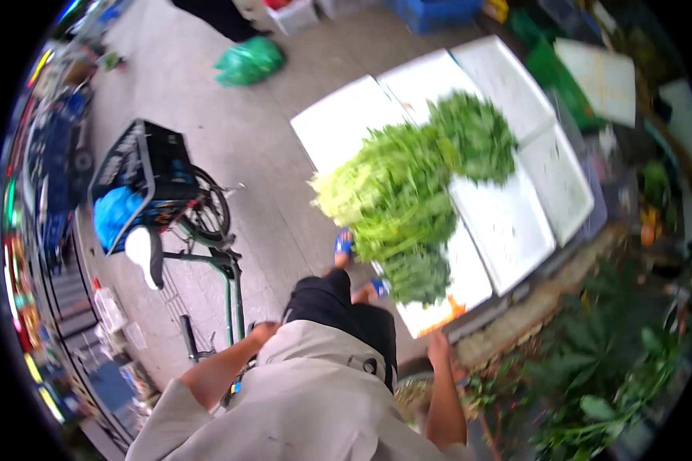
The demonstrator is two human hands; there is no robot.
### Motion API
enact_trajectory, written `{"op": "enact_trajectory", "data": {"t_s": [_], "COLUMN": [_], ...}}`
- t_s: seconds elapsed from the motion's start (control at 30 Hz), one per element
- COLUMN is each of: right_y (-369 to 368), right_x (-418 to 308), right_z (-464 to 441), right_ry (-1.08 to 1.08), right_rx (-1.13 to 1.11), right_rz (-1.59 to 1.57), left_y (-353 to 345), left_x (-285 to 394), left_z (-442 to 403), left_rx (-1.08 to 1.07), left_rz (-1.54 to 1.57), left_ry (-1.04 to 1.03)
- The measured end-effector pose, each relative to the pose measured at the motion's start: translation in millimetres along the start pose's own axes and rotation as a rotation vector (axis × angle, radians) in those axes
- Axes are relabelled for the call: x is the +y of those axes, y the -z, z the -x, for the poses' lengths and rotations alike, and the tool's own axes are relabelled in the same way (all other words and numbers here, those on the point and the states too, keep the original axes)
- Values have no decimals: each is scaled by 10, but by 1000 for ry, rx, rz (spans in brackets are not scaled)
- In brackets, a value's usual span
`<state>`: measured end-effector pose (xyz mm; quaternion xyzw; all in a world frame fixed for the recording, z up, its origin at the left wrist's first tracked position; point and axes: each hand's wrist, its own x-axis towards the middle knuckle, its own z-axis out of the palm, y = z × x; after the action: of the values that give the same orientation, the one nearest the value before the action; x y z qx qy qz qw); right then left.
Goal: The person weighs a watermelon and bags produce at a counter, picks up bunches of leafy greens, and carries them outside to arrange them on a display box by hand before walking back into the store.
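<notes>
My left hand [264,333] is beside my waist, close to the black shorts and the green bicycle [231,288]. Its fingers look curled, but whether they hold anything is hidden. My right hand [439,347] hangs low by the near edge of the white foam panels [507,223], just below an orange patch [443,313] on them. Its fingers are too blurred to make out. On the panels lies a large heap of leafy greens [407,188], pale at the left, with a darker green bunch [475,138] at the far side. Neither hand touches the greens.
The bicycle carries a black crate [158,165] with a blue bag [118,217]. A green plastic bag [250,61] lies on the pavement near a person's dark-clad leg [221,17]. A blue bin [436,14] stands at the back. More leafy plants [603,384] are at lower right.
</notes>
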<state>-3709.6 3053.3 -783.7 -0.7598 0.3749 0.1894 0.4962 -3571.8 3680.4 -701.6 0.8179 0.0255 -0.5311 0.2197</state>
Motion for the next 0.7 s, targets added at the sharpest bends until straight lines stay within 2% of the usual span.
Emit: {"op": "enact_trajectory", "data": {"t_s": [0.07, 0.13, 0.2, 0.23, 0.27, 0.3, 0.37, 0.43, 0.47, 0.5, 0.53, 0.63, 0.7], "right_y": [507, 893, 1152, 1178, 1099, 982, 715, 403, 252, 95, -88, -577, -845], "right_x": [-72, -173, -218, -397, -612, -833, -1263, -1650, -1827, -2035, -2253, -2795, -3028], "right_z": [215, 443, 550, 611, 601, 613, 626, 595, 537, 489, 415, 93, -354], "right_ry": [-202, -384, -338, -339, -321, -306, -262, -208, -174, -135, -98, 28, 133], "right_rx": [-42, 66, 346, 427, 467, 461, 401, 318, 272, 230, 188, 41, -65], "right_rz": [-214, -371, -138, -54, -8, 21, 70, 125, 161, 192, 215, 321, 397], "left_y": [224, -163, 244, 181, 426, 645, 1063, 1600, 1857, 2076, 2263, 3104, 3540], "left_x": [564, 10, 466, 402, 610, 817, 1088, 1489, 1620, 1823, 1904, 2253, 2204], "left_z": [628, 327, 486, 168, 83, -85, -582, -807, -968, -1101, -1379, -1193, -1091], "left_rx": [25, 127, 202, 329, 410, 494, 596, 635, 682, 661, 633, 422, 443], "left_rz": [327, 388, 325, 490, 500, 563, 631, 560, 585, 663, 661, 548, 558], "left_ry": [176, 119, 121, 215, 215, 258, 214, 171, -30, -51, -205, -387, -430]}}
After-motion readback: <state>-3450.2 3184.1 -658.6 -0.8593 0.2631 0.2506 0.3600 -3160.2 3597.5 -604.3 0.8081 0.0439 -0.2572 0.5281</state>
